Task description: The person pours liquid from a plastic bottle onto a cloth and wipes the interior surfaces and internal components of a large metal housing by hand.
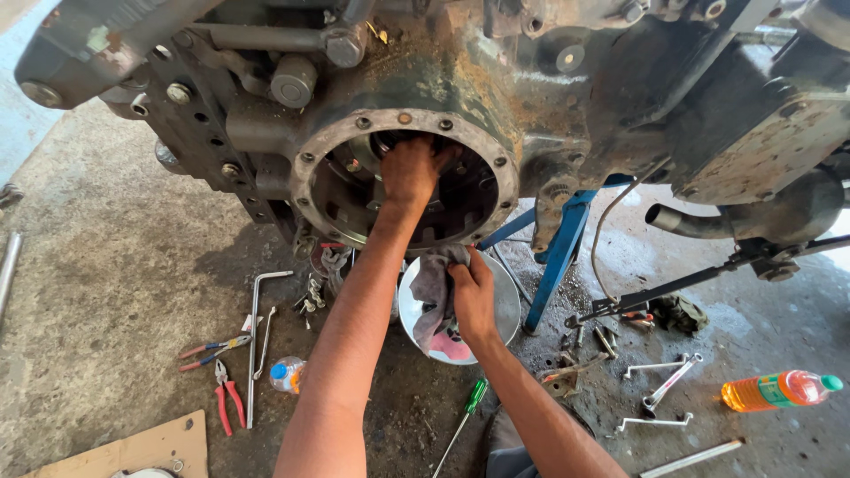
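Observation:
A big greasy machine housing [567,97] hangs over the concrete floor, with a round bolted flange opening [312,159] facing me. My left hand [411,170] reaches into that opening, fingers pressed against the gears inside; what it touches is hidden. Lower down, my right hand [472,292] is shut on a dirty grey rag [429,292] above a round metal bowl [506,305] standing on the floor under the housing.
Two red-handled pliers [221,376], a long L-shaped wrench [255,341], a small bottle [287,373] and cardboard [133,451] lie left. A green screwdriver [467,409], several wrenches [664,389] and an orange bottle [779,389] lie right. A blue stand [558,257] props the housing.

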